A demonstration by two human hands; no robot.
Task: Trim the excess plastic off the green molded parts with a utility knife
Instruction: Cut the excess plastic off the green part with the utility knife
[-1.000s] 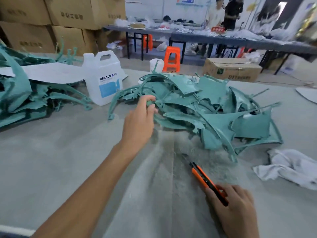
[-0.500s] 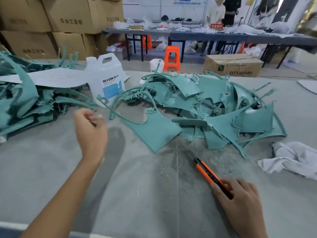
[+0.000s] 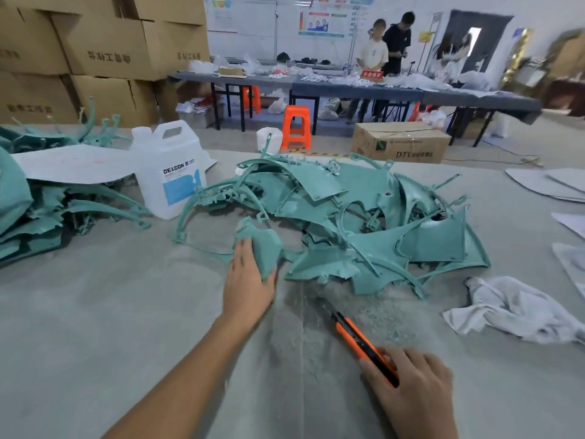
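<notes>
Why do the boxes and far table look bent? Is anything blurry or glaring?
Head view: the wide-angle lens bows the cardboard boxes and the long table near the edges. Head view: the far right edge is smeared, while the left hand, the green part it grips and the utility knife in the right hand look fairly sharp. Head view: soft, even light, faint shadows, no harsh glare.

- parts (image 3: pixel 332 217): teal-green
- knife (image 3: pixel 364 346): orange, black slider
- jug (image 3: pixel 171 172), far left: white, blue label
- rag (image 3: pixel 512 308), right: white
- stool (image 3: pixel 296 126), far: orange
- boxes (image 3: pixel 104 55): brown
</notes>
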